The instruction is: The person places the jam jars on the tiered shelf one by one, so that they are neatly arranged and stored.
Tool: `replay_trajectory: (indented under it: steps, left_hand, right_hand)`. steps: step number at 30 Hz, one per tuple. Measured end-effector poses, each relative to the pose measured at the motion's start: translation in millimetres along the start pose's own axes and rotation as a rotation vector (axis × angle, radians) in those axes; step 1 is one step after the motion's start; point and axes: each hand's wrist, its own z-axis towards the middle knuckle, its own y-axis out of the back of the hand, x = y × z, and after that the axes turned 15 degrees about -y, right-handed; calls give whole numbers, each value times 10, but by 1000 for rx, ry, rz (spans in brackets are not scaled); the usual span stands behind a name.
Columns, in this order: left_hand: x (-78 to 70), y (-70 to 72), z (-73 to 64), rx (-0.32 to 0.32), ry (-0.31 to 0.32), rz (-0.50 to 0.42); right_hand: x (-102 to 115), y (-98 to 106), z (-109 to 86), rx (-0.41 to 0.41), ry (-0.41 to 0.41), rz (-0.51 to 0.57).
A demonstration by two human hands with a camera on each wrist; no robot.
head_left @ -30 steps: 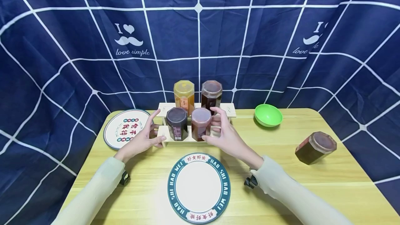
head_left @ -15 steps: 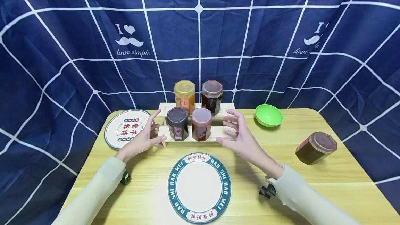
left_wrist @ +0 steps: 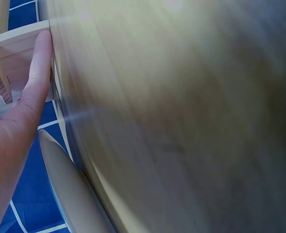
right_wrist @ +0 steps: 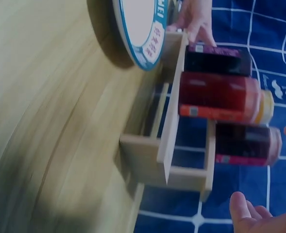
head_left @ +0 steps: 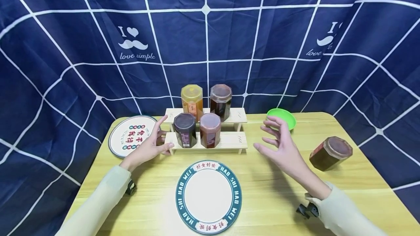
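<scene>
A two-step wooden rack (head_left: 231, 139) stands at the back middle of the table. On its lower step are a dark jar (head_left: 185, 132) and a reddish jar (head_left: 210, 132). The upper step bears a yellow-orange jar (head_left: 192, 101) and a dark brown jar (head_left: 221, 101). My left hand (head_left: 149, 150) holds the rack's left end, thumb at the front corner and fingers behind; in the left wrist view a digit lies along the wooden end (left_wrist: 24, 41). My right hand (head_left: 282, 148) hovers right of the rack, fingers loosely curved and holding nothing, in front of a green bowl (head_left: 284, 115).
A teal-rimmed plate (head_left: 209, 197) lies in front of the rack. Another round plate (head_left: 131, 136) with red characters is at the back left, partly behind my left hand. A dark jar (head_left: 330, 153) stands at the right. A blue checked curtain (head_left: 229, 39) hangs behind the table.
My right hand has let go of the reddish jar on the lower step and moved right, partly covering the green bowl. My left hand has stayed at the rack's left end.
</scene>
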Motion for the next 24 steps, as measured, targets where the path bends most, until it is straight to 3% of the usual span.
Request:
replay_trajectory:
  steps: [7,14,20,24]
  left_hand:
    - [14,3,-2,1,-3,11]
    - [11,8,-8,-9,-1,-4]
    - [4,4,-9,-4,-2,3]
    - [3,-5,-8,-2,-5,11]
  right_hand:
    - [-58,329,-128,-95,40,-12]
    - [-167,620,-212,-166,67,66]
    - [-279,857,-315,-234,49,80]
    - [-340,1000,-383,-340,29,71]
